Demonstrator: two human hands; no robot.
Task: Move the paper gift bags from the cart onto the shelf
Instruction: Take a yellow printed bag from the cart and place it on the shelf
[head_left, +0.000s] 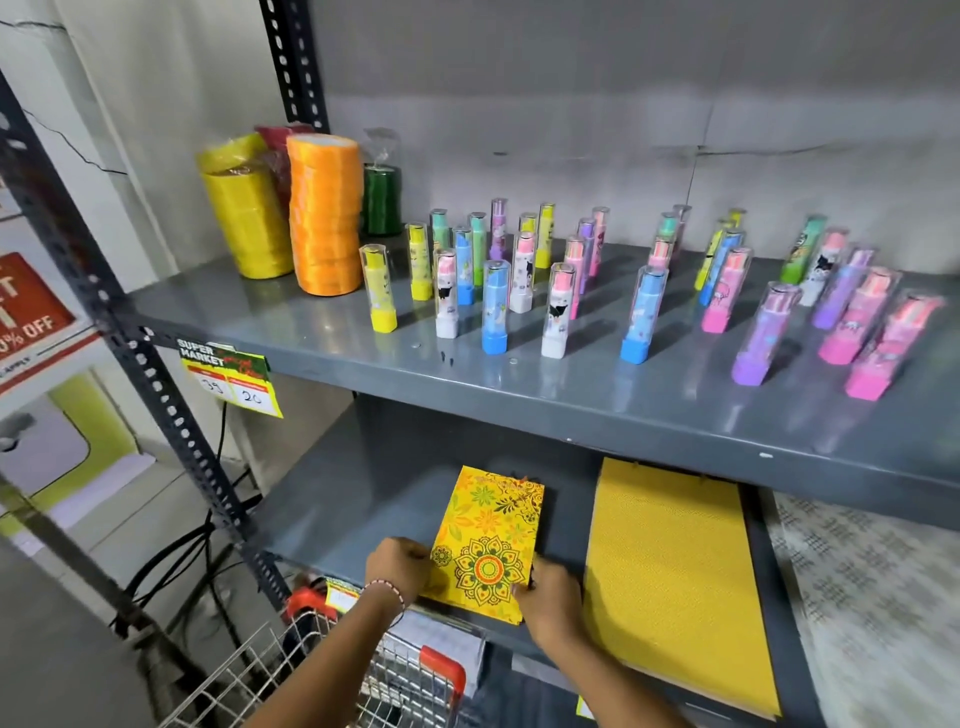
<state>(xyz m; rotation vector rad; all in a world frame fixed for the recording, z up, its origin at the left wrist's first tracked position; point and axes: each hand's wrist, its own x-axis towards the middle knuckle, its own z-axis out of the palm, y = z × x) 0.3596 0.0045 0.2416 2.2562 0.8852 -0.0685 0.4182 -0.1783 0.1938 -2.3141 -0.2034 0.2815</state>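
Observation:
A small yellow paper gift bag with an orange and green flower pattern lies flat on the lower grey shelf, its near end over the shelf's front edge. My left hand grips its near left corner and my right hand grips its near right corner. A stack of larger plain yellow gift bags lies flat to the right of it on the same shelf. Below my arms is the wire cart with red trim; what it holds is hard to tell.
The upper shelf carries stacks of yellow and orange ribbon rolls and many upright coloured tubes. A price tag hangs on its front edge. A perforated steel post stands at left. A white patterned sheet lies at far right.

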